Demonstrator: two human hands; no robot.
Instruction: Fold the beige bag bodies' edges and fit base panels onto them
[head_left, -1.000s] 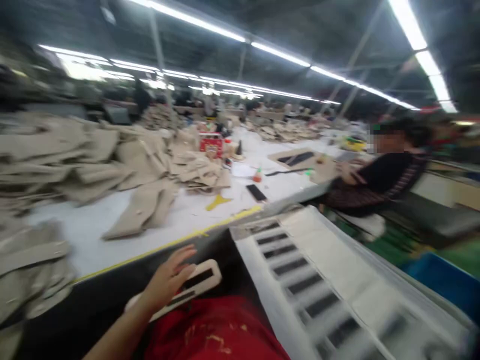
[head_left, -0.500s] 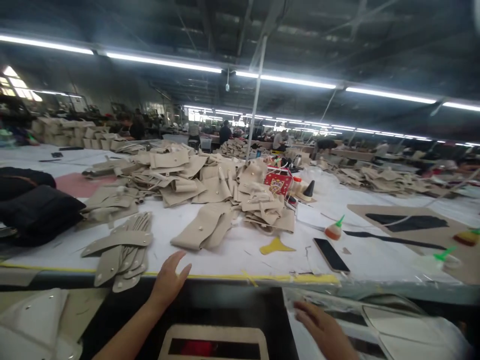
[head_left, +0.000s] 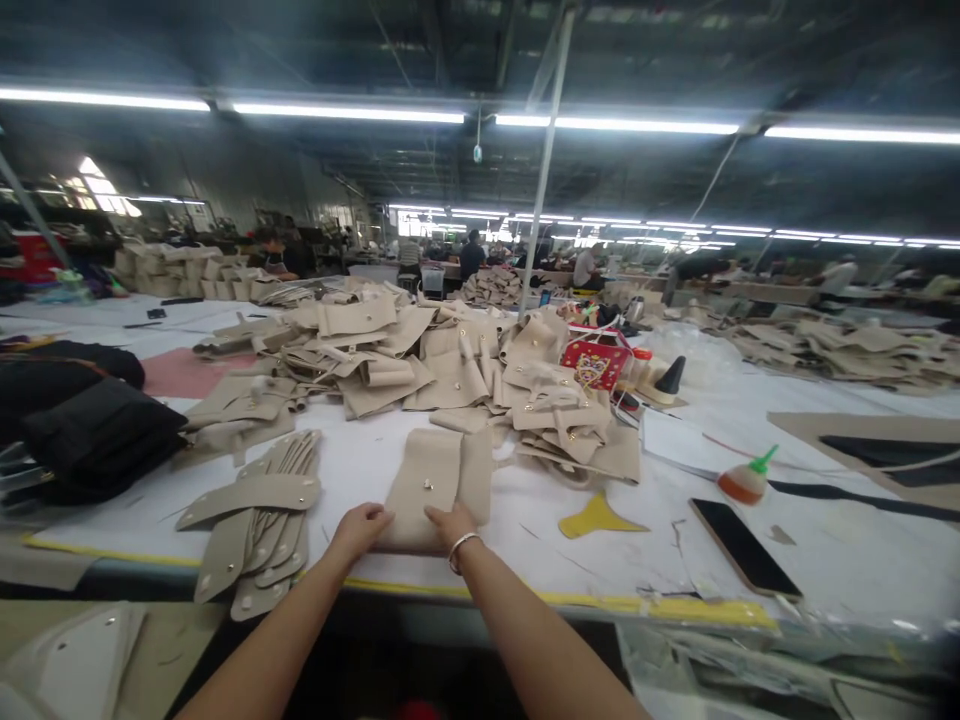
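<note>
A beige leather panel (head_left: 424, 470) with a metal stud lies folded near the table's front edge. My left hand (head_left: 364, 527) has its fingers closed at the panel's near left corner. Lower on its right side, my right hand (head_left: 454, 525), with a bracelet at the wrist, presses thumb and fingers on the panel. Left of my hands lies a fanned stack of beige leather straps (head_left: 259, 530) with studs. Behind the panel rises a large heap of similar beige pieces (head_left: 367, 320).
On the right are a yellow scrap (head_left: 600, 515), a phone (head_left: 745, 548) and a glue bottle (head_left: 746, 478) with a green nozzle. A red patterned box (head_left: 595, 358) stands by the heap. Black folded fabric (head_left: 101, 430) lies at left. Other people sit and stand farther back.
My right hand has come from the lower right onto the panel, and my left hand has moved right to its corner. The panel has turned straighter toward me. The view has shifted right-to-left slightly.
</note>
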